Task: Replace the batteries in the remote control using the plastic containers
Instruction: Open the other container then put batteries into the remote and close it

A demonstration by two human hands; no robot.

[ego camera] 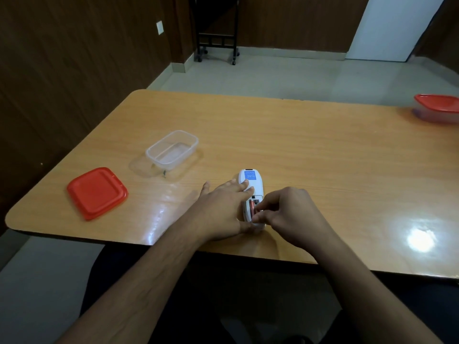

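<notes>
A white remote control with a blue label lies face down near the table's front edge, its battery bay uncovered. One copper-coloured battery sits in the bay. My left hand lies flat over the remote, fingers spread on its back, thumb at its near end. My right hand pinches at the bay's right side with thumb and fingertips; what they hold is hidden. An open clear plastic container stands empty to the left, its red lid lying further left.
A second clear container with a red lid on stands at the table's far right edge. The wooden table has a bright light glare near its front right. A black wheeled stand is on the floor beyond.
</notes>
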